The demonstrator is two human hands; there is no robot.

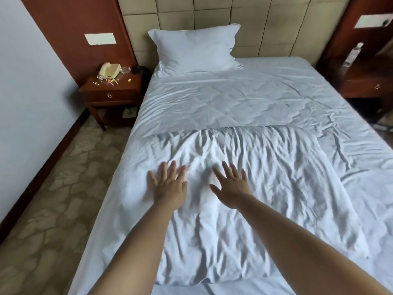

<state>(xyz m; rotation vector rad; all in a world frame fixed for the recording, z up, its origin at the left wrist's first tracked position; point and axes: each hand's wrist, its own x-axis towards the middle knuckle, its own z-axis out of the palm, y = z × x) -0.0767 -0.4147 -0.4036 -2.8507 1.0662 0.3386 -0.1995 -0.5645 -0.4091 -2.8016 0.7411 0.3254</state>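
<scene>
While both palms lie flat on the crumpled duvet (265,188), I read this as the smoothing step of making the bed. My left hand (170,184) and right hand (232,187) sit side by side on the duvet's left part, fingers straight and spread, holding nothing, only pressing on the cloth. The duvet covers the near half of the mattress, and its far edge meets a smoother quilted layer (223,103) that runs up toward the pillow (195,50) at the headboard (212,18).

Creases run thick across the whole near panel, so I judge the smoothing far from done. The next move, I think, calls for a flat outward sweep, each palm pushing toward its own side, lightly enough that the cloth slides rather than bunches.

To the right I have plenty of room: a wide stretch of wrinkled cloth, then bare bedsheet (370,199) before the mattress edge. To the left the travel is short, since the bed's side drops to the carpet (53,199) not far past my left hand. The nightstand (110,92) with its telephone (108,70) stands well apart by the wall.
</scene>
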